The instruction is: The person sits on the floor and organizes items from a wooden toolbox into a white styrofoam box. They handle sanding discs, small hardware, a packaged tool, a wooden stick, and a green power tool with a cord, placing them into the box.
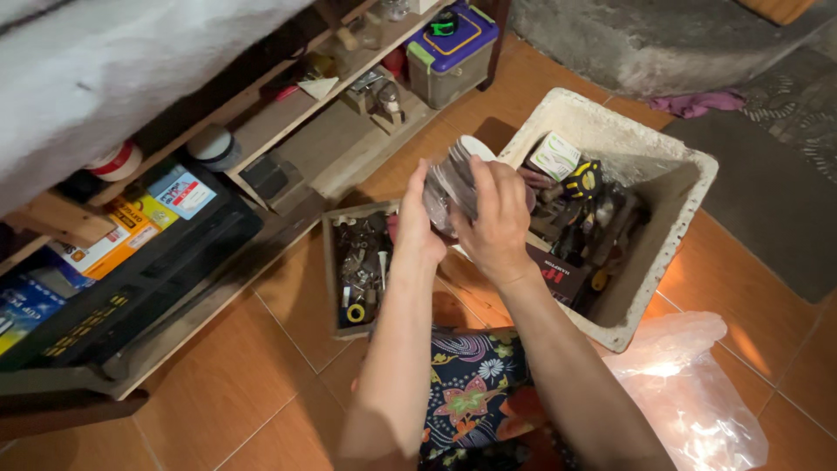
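Two hands share one stack of grey round abrasive discs (453, 181), held above the orange tiled floor (261, 375); left hand (415, 222) fingers curled around its near edge; right hand (494, 222) fingers closed over the top; white foam box of tools (671, 187) just beside.

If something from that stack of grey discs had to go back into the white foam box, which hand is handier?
Probably the right hand. It grips the stack of grey discs on the side nearest the white foam box, almost over its tools. The left hand holds the stack's other side, above the small tray of parts.
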